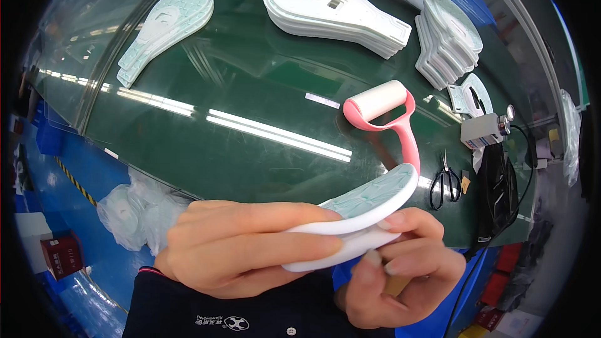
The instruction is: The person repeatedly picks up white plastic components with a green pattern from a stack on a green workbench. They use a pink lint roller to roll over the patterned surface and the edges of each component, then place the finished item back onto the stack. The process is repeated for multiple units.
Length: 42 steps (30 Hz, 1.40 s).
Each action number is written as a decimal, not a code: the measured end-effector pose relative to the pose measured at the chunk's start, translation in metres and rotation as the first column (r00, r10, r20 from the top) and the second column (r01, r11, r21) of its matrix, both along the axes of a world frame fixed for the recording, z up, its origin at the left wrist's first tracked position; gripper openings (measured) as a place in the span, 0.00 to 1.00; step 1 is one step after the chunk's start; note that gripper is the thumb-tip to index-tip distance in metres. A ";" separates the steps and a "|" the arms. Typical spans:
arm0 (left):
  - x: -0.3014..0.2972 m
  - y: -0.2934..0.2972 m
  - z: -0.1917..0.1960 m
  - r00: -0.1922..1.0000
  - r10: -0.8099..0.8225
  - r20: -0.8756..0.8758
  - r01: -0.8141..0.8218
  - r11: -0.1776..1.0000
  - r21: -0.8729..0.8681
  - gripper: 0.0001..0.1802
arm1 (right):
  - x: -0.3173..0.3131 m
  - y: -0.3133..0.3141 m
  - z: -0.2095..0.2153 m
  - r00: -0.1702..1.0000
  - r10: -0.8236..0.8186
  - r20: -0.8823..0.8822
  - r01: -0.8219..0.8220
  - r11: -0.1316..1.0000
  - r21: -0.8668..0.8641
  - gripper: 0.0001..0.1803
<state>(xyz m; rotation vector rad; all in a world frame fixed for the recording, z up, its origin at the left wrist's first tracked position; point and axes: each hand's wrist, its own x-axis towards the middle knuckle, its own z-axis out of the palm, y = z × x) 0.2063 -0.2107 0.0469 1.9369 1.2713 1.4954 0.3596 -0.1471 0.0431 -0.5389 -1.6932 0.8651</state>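
Two curved white plastic shells are held one above the other, close to my body. The upper shell shows a pale green ribbed face; the lower shell lies just beneath it, a narrow gap between their right ends. My left hand is closed around their left part, fingers laid along the outer sides. At the right end, my right hand has its fingers curled and pinched against the shells' edges. Beyond them a pink-handled lint roller with a white roll lies on the green table.
Stacked white paddle-shaped shells stand at the back, with another stack at far left and nested shells at right. Black scissors, a white pump bottle and a black pouch lie along the right side.
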 end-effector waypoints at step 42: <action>-0.016 -0.005 0.008 0.992 -0.077 0.105 0.079 0.997 -0.017 0.14 | 0.065 0.137 -0.055 0.753 -0.521 0.401 0.594 0.800 -0.077 0.18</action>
